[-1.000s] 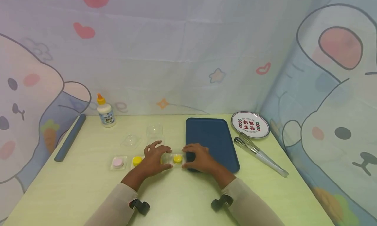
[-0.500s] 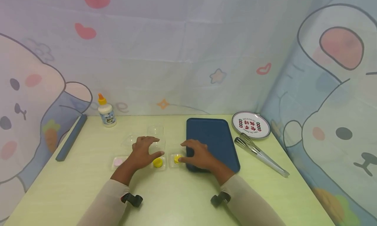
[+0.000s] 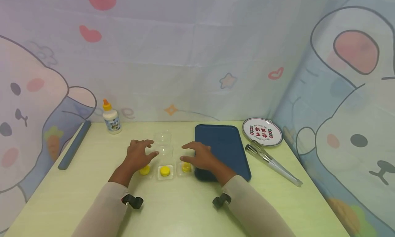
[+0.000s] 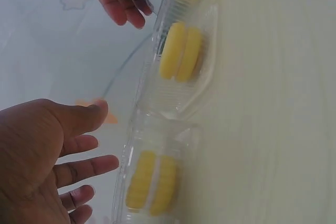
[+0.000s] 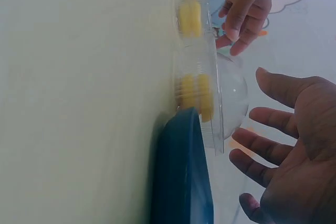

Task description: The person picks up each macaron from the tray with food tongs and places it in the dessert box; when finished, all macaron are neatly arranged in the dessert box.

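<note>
My left hand (image 3: 137, 155) hovers over the left part of the row with its fingers apart, holding nothing. Below it a yellow macaron (image 3: 144, 170) sits in a clear plastic tray. Another yellow macaron (image 3: 165, 171) lies in a clear tray (image 3: 159, 177) in the middle. At the row's right end a third yellow macaron (image 3: 186, 167) is in a tray, and the right wrist view shows a clear domed lid (image 5: 232, 93) over it. Above and behind that one, my right hand (image 3: 199, 154) is spread and holds nothing. The left hand and forearm hide the pink macaron seen earlier.
Clear domed lids (image 3: 162, 137) stand behind the row. A dark blue tray (image 3: 220, 144) lies to the right, close to the right hand. Beyond are an oval plate (image 3: 262, 141), metal tongs (image 3: 274, 163), a glue bottle (image 3: 112, 122) and a dark blue bar (image 3: 74, 146).
Both hands have come away from the right-hand macaron's tray. My left hand has moved left and slightly away from me; my right hand has lifted a little and shifted left.
</note>
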Available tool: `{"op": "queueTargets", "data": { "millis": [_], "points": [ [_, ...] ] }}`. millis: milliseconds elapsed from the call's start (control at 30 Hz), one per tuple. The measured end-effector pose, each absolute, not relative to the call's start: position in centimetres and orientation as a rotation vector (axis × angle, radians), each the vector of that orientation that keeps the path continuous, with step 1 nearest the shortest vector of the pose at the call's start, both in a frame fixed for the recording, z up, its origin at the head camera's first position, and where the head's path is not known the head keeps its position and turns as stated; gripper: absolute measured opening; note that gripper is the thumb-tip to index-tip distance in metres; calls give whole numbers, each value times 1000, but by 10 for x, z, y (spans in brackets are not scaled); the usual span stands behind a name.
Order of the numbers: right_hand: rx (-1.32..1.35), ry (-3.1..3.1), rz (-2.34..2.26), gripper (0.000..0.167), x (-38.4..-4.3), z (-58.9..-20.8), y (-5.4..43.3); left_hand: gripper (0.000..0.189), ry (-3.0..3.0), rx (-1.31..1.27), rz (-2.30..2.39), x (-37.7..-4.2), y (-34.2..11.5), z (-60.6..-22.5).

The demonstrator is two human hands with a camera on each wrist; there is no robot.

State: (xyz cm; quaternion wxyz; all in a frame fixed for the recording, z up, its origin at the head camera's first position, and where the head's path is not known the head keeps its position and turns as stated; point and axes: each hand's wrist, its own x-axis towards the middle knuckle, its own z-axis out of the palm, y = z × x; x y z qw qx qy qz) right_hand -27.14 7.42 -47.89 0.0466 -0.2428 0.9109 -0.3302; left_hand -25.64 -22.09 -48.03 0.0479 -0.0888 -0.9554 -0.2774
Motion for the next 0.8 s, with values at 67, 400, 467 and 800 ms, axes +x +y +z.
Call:
{"op": "queueTargets", "data": {
  "millis": [67,400,467,800],
  "points": [
    [-745,2792,-1003,49,-275,-478,70,55,-2939,-257,-829,-257,-221,-480],
    [-711,2803,-934,45,-287,-472,47,54,-3035,-203,-786,-267,-223,-483],
    [-705,2801,-911,46,-289,-474,43,52,-3040,-206,-757,-269,-223,-484],
    [-630,2835,-814,45,-300,-481,29,46,-3061,-237,-710,-274,-222,-484]
  ]
}}
